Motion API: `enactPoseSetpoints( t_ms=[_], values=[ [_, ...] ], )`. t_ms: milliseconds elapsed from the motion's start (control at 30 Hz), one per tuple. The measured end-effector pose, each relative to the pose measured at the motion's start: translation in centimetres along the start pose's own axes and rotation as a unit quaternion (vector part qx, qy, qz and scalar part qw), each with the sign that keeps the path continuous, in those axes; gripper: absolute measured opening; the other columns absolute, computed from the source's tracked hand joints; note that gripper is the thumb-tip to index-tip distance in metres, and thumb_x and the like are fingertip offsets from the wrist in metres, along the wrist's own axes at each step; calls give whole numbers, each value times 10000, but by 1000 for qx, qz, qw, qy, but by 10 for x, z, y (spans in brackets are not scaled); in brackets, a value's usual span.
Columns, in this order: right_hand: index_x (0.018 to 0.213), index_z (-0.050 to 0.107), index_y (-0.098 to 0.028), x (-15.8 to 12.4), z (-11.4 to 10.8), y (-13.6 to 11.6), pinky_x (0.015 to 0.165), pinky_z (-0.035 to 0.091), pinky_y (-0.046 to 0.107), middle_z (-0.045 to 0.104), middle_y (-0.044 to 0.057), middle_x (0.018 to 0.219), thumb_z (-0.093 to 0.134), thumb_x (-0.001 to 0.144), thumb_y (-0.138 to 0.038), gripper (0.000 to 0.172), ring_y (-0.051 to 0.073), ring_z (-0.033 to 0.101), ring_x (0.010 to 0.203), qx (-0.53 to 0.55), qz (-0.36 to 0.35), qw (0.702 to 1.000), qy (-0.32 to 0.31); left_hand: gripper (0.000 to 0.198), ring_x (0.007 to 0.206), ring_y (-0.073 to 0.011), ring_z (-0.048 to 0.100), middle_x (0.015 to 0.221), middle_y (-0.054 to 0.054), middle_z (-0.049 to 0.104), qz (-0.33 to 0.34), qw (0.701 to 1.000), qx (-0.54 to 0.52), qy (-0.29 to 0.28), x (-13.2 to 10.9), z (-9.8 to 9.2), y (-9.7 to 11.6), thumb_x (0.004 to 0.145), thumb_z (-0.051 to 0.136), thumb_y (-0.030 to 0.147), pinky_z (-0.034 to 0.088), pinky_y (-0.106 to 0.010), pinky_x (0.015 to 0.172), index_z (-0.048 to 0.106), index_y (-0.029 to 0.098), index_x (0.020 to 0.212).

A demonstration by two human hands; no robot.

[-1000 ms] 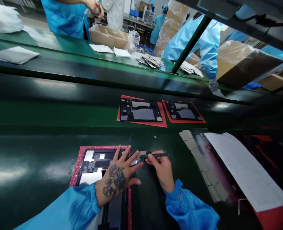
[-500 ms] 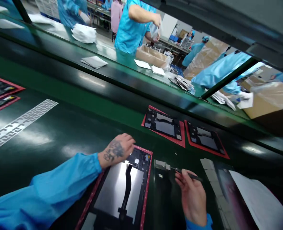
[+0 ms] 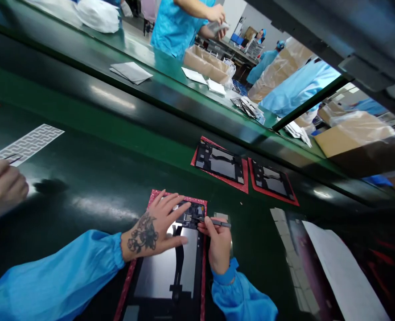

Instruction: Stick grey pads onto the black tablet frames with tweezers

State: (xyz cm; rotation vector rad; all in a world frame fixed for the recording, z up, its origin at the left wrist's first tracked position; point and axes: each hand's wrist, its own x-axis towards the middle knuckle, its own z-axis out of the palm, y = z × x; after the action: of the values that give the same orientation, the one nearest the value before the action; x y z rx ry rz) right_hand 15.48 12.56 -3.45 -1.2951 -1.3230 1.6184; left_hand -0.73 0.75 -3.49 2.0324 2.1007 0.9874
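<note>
Green desk, boxes beyond. Had the tablet panel flat on red bubble wrap, presumably against scratches. Spread left fingers wide across its upper part, probably for steadying, and pinched tweezers over it in right fingers, likely for precision.

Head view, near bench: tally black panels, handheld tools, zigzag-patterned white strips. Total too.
Black panels: 3
Handheld tools: 2
Zigzag-patterned white strip: 1
Total: 6
</note>
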Motion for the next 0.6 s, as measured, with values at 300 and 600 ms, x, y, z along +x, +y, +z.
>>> enactPoseSetpoints(
  t_ms=[300,600],
  values=[
    [773,552,-184,2,-3,9,499,566,267,669,3,639,835,594,-510,468,203,674,592,-26,-12,1000,-1,491,1328,-329,343,1398,-135,461,-30,997,65,-36,-7,21,3,851,506,296,246,-561,1093,484,128,1312],
    [781,551,-184,1,-2,10,518,561,258,674,5,642,824,622,-503,449,195,676,598,-35,-20,999,-5,454,1335,-329,335,1401,-143,458,-25,996,73,-39,-6,19,4,846,506,283,260,-561,1095,538,110,1264]
  ],
)
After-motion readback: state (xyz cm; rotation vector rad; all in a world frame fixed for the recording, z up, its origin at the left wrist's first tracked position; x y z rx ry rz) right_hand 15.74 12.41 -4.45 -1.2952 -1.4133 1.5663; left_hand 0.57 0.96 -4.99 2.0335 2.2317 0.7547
